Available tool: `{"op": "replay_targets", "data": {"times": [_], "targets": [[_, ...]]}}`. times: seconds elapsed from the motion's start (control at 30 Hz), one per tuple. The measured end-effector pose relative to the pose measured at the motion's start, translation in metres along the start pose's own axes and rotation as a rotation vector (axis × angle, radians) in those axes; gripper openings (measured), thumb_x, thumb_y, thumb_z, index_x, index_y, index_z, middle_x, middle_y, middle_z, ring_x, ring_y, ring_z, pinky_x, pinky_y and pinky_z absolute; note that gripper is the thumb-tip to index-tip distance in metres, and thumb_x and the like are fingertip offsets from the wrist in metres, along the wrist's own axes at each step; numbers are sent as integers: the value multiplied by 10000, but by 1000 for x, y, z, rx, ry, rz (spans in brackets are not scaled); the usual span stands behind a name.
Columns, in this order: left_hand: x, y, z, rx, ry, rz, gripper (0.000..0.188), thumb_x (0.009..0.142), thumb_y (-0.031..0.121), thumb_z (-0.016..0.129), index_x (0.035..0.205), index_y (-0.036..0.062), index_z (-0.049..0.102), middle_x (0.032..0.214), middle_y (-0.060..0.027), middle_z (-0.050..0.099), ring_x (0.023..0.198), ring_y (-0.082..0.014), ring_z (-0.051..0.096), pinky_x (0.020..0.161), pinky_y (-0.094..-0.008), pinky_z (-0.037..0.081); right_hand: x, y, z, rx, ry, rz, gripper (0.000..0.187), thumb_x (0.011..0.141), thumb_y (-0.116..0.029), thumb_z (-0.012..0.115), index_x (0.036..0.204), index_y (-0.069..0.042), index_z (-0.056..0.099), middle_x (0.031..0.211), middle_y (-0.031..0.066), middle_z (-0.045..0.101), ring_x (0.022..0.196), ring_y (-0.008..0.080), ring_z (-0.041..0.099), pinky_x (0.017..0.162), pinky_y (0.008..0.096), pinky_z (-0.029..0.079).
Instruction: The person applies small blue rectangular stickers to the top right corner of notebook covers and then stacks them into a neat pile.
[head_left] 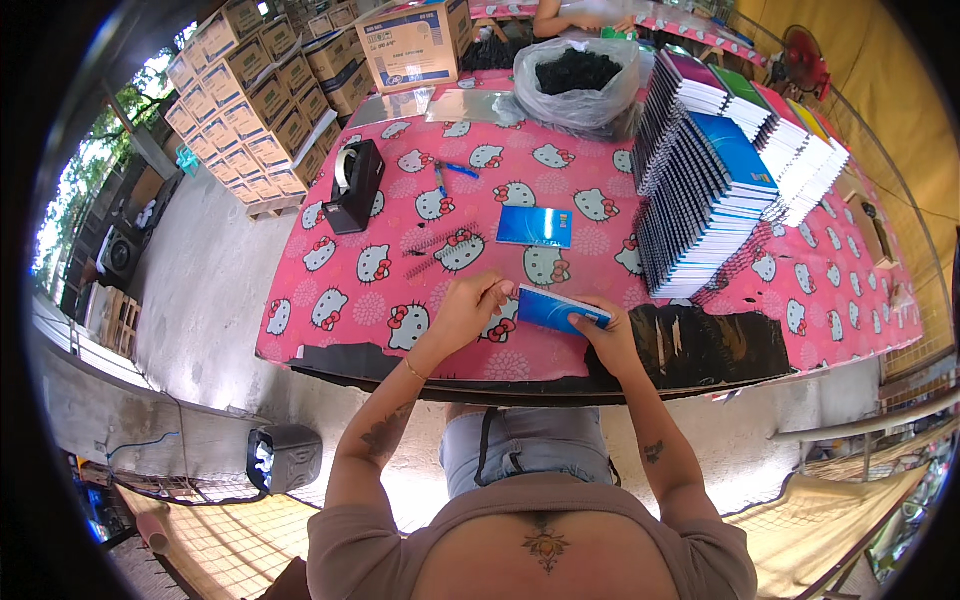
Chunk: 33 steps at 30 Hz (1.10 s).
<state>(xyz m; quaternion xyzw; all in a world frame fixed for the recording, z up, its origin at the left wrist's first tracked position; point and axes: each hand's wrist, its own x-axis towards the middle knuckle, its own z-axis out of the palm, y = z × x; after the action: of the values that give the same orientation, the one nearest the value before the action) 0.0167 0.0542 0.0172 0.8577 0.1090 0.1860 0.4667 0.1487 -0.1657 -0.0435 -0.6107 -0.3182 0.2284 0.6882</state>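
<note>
My right hand (612, 334) grips a small blue notebook (556, 308) by its right end, thumb on the cover, close to the table's front edge. At the notebook's left end is my left hand (480, 304), its fingers pinched together; whatever they hold is too small to make out. Beyond my hands another blue notebook (533, 227) lies flat on the table. To its left, thin spiral binding coils (437, 252) rest on the pink cartoon-cat tablecloth (400, 268).
Tall stacks of blue spiral notebooks (700, 215) stand at right, other colours behind. A plastic bag (625, 95) of black pieces, a carton (415, 45) and a black tape dispenser (357, 190) sit farther back. Blue pens (461, 171) lie mid-table. A person's arm (552, 20) shows across the table.
</note>
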Motion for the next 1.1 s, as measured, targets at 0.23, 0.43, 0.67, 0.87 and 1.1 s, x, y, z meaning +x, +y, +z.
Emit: {"op": "replay_targets", "data": {"times": [0.23, 0.43, 0.67, 0.87, 1.1], "targets": [[-4, -16, 13, -96, 73, -42, 299, 1006, 273, 569, 942, -2, 666, 718, -57, 654, 617, -112, 633, 561, -264, 490, -1, 2, -2, -35, 3, 35, 242, 896, -46, 689, 1131, 5, 665, 1015, 42, 685, 959, 98, 604, 871, 257, 473], [-2, -17, 10, -280, 70, -147, 316, 1015, 274, 555, 934, -15, 651, 727, -52, 644, 608, -101, 621, 556, -251, 480, -4, 2, -4, -51, -23, 33, 247, 896, -53, 691, 1135, 5, 670, 1035, 50, 690, 968, 107, 607, 880, 264, 472], [-3, -12, 5, -370, 19, -205, 258, 996, 246, 580, 1035, 0, 648, 771, -44, 631, 641, -121, 631, 560, -262, 479, -4, -2, -2, -14, -29, 41, 248, 897, -42, 684, 1139, 9, 670, 1049, 45, 687, 970, 107, 607, 883, 259, 470], [-5, -1, 8, 218, -7, 254, 234, 901, 178, 689, 1082, 34, 653, 886, -114, 601, 753, -250, 636, 624, -348, 484, -5, 0, -3, -20, -37, 40, 249, 889, -35, 690, 1134, 5, 675, 1030, 34, 685, 953, 96, 600, 866, 251, 469], [5, -2, -5, 230, -114, 356, 236, 856, 185, 715, 1057, 74, 663, 876, -118, 598, 754, -336, 628, 644, -415, 497, -4, 5, -3, -37, -31, 31, 253, 876, -31, 700, 1126, 5, 676, 998, 44, 688, 929, 102, 604, 846, 256, 474]]}}
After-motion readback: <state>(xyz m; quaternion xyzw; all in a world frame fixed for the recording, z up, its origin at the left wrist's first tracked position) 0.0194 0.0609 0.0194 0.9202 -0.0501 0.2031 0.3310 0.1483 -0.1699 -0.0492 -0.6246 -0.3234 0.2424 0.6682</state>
